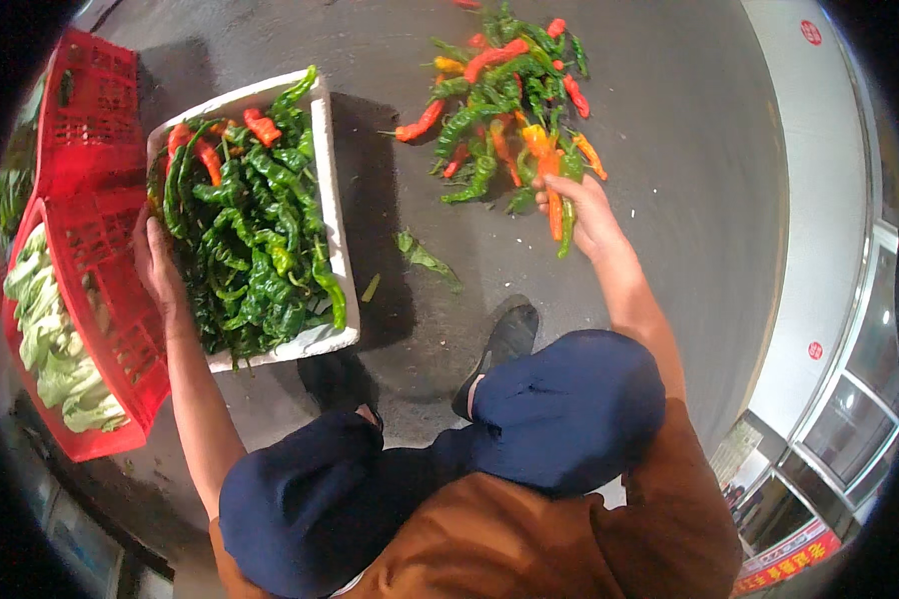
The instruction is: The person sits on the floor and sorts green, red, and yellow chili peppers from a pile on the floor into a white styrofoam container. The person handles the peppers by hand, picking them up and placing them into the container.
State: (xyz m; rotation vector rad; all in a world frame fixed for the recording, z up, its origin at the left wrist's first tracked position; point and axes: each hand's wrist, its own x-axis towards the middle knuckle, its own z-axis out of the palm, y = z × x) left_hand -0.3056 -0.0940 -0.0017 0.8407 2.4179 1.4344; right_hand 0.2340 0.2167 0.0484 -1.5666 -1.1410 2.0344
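Note:
In front of me on the left stands a white foam box (332, 202), tilted in the view. It is heaped with long wrinkled green peppers (258, 239) and a few red ones (261, 127). My left hand (159, 262) grips the box's left side, thumb near the rim and most fingers hidden. My right hand (583, 211) holds several long peppers, orange (551, 183) and green, at the near edge of a loose pile of red, orange and green peppers (502, 97) lying on the ground.
Red plastic crates (94, 142) stand left of the box, and one contains pale leafy greens (60, 337). A torn green leaf (428, 262) lies on the grey floor (674, 247) between box and pile. My shoes (511, 329) are close to the box. A white wall panel (809, 187) rises at right.

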